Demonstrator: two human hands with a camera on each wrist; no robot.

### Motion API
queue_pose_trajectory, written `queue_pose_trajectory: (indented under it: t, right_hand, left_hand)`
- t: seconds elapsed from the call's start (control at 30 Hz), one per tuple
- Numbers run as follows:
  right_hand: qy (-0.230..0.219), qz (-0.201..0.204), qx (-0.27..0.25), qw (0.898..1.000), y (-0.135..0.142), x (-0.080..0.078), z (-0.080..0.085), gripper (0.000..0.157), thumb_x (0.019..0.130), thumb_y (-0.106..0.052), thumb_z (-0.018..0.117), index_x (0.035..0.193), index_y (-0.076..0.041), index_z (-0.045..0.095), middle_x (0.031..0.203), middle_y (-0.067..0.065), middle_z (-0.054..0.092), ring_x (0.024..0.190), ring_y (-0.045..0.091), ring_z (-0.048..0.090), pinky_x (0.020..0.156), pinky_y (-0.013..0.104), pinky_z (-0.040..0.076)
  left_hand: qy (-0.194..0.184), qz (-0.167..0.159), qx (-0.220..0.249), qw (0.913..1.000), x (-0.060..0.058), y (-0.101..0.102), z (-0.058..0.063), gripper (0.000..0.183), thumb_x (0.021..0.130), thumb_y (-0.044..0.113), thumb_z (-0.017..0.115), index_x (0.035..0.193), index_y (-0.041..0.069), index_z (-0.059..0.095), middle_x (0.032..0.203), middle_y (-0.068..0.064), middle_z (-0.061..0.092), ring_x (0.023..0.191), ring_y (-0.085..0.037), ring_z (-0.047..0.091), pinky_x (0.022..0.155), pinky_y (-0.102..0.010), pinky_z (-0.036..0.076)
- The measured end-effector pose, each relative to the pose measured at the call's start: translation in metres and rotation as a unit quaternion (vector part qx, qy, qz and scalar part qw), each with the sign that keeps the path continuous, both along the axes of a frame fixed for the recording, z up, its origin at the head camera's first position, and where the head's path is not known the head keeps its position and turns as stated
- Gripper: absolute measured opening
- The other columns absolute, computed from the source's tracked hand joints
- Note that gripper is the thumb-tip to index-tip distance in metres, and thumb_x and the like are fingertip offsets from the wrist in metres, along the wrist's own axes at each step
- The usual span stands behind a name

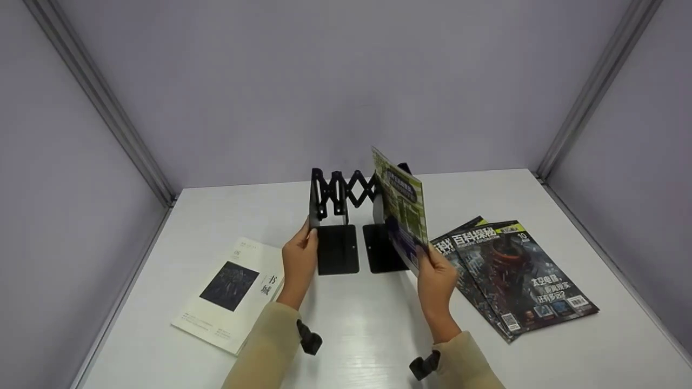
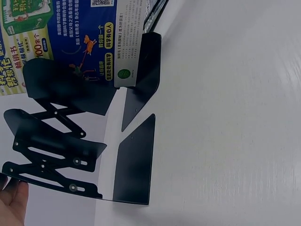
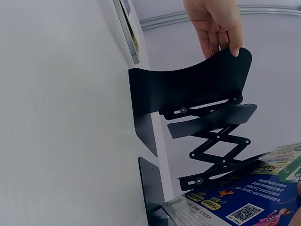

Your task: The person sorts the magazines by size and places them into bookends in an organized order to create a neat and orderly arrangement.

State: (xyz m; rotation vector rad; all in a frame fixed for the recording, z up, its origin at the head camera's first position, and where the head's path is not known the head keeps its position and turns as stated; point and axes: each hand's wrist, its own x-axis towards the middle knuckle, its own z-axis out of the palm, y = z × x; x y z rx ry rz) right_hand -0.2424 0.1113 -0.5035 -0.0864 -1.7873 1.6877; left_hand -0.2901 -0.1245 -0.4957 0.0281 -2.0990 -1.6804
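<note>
At the black bookend (image 1: 338, 251), left end: the left hand (image 1: 300, 251) pinches the outer plate between thumb and fingers, which should steady the frame.
Green magazine (image 1: 403, 208): at the bookend's right end, on edge and slightly slanted, seemingly between the right divider (image 2: 66, 84) and the right end plate (image 1: 404, 168).
Right hand (image 1: 437, 275): on the near side of the bookend's right end, grasping the green magazine by its near lower part, thumb on the face turned toward the bookend's middle.
Magazine's foot: over or on the bookend's right base plate (image 1: 380, 251); whether the two touch, I cannot tell.
Seating: the work looks like standing the green magazine in that slot, so the foot is best eased down square to the base plate, without scraping the divider.
Slot width: the lattice (image 2: 56, 113) can probably fold, so pushing the left plate inward might narrow the gap; a light bracing pinch would serve better.
Letting go: safest once the green magazine leans fully against a plate; freed while slanted, it could slump.
White book (image 1: 232, 297): flat, left of the bookend, well clear of the slot.
Dark magazines (image 1: 527, 275): flat and overlapping, right of the bookend, near the right hand; a wide swing that way could brush them.
</note>
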Motion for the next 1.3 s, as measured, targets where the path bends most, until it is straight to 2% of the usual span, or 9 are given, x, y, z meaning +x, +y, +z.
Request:
queue_pose_trajectory:
  t: [0.1,0.13,0.23,0.4,0.67,0.9,1.03,1.17,1.3]
  right_hand:
    - [-0.001,-0.002,0.008,1.000,-0.003,-0.002,-0.003,0.026,0.093,0.001,0.064,0.118,0.008,0.068,0.113,0.028,0.070,0.087,-0.012,0.064,0.074,0.009,0.054]
    - [0.000,-0.004,0.010,1.000,-0.004,-0.003,-0.004,0.025,0.093,0.001,0.065,0.117,0.007,0.069,0.112,0.027,0.070,0.093,-0.013,0.064,0.077,0.009,0.055]
    - [-0.004,0.000,0.009,1.000,-0.008,-0.004,-0.007,0.025,0.093,0.001,0.065,0.117,0.005,0.070,0.112,0.026,0.071,0.093,-0.012,0.064,0.077,0.010,0.055]
    - [-0.005,0.039,-0.022,0.999,-0.015,-0.005,-0.010,0.026,0.093,0.003,0.063,0.118,0.007,0.068,0.116,0.028,0.069,0.096,-0.008,0.066,0.079,0.013,0.057]
    - [-0.035,0.046,-0.040,0.998,-0.023,-0.006,-0.015,0.027,0.093,0.004,0.063,0.119,0.008,0.067,0.116,0.030,0.068,0.094,-0.005,0.066,0.076,0.013,0.057]
    - [-0.046,0.038,-0.015,0.998,-0.025,-0.009,-0.018,0.025,0.091,-0.002,0.069,0.116,0.003,0.071,0.114,0.024,0.070,0.096,-0.005,0.065,0.074,0.010,0.055]
    - [-0.048,0.040,-0.002,0.998,-0.025,-0.009,-0.020,0.025,0.090,-0.003,0.070,0.115,0.002,0.072,0.113,0.022,0.071,0.099,0.001,0.067,0.075,0.010,0.055]
    - [-0.051,0.033,0.009,0.998,-0.026,-0.009,-0.022,0.025,0.089,-0.003,0.072,0.113,0.001,0.073,0.112,0.022,0.072,0.100,0.007,0.068,0.075,0.009,0.054]
    - [-0.051,0.030,0.011,0.998,-0.027,-0.010,-0.023,0.024,0.088,-0.003,0.073,0.112,0.002,0.073,0.110,0.022,0.072,0.099,0.006,0.068,0.076,0.009,0.054]
  left_hand:
    - [-0.002,0.002,-0.002,1.0000,0.000,0.000,-0.001,0.039,0.100,0.009,0.058,0.138,0.002,0.056,0.141,-0.011,0.056,0.133,-0.026,0.055,0.104,-0.038,0.051]
    - [-0.003,0.003,-0.004,1.0000,-0.001,0.000,-0.001,0.039,0.100,0.009,0.058,0.138,0.002,0.056,0.141,-0.011,0.057,0.133,-0.026,0.055,0.104,-0.038,0.052]
    - [-0.003,0.005,-0.006,1.0000,-0.001,0.001,-0.001,0.038,0.100,0.009,0.058,0.137,0.002,0.056,0.141,-0.012,0.057,0.132,-0.026,0.056,0.103,-0.039,0.052]
    - [-0.003,0.011,-0.011,0.9999,-0.001,0.000,0.000,0.038,0.100,0.010,0.058,0.137,0.003,0.057,0.139,-0.012,0.058,0.130,-0.026,0.057,0.102,-0.041,0.053]
    - [-0.005,0.004,-0.007,1.0000,-0.001,0.000,-0.001,0.038,0.100,0.009,0.057,0.137,0.002,0.056,0.140,-0.013,0.057,0.132,-0.027,0.055,0.104,-0.040,0.051]
    - [-0.005,0.000,-0.006,1.0000,-0.001,0.000,-0.001,0.038,0.100,0.009,0.057,0.138,0.002,0.056,0.141,-0.013,0.057,0.132,-0.028,0.055,0.104,-0.040,0.051]
    - [-0.008,-0.004,-0.007,0.9999,-0.001,0.000,-0.001,0.039,0.101,0.011,0.057,0.139,0.003,0.055,0.142,-0.012,0.056,0.132,-0.027,0.055,0.104,-0.040,0.052]
    - [-0.008,0.001,-0.008,0.9999,0.000,0.000,-0.001,0.039,0.100,0.010,0.058,0.138,0.003,0.055,0.141,-0.012,0.057,0.131,-0.026,0.056,0.103,-0.040,0.052]
    - [-0.005,0.007,-0.004,1.0000,0.000,0.001,0.000,0.038,0.099,0.009,0.058,0.137,0.003,0.057,0.139,-0.013,0.058,0.131,-0.027,0.056,0.103,-0.041,0.052]
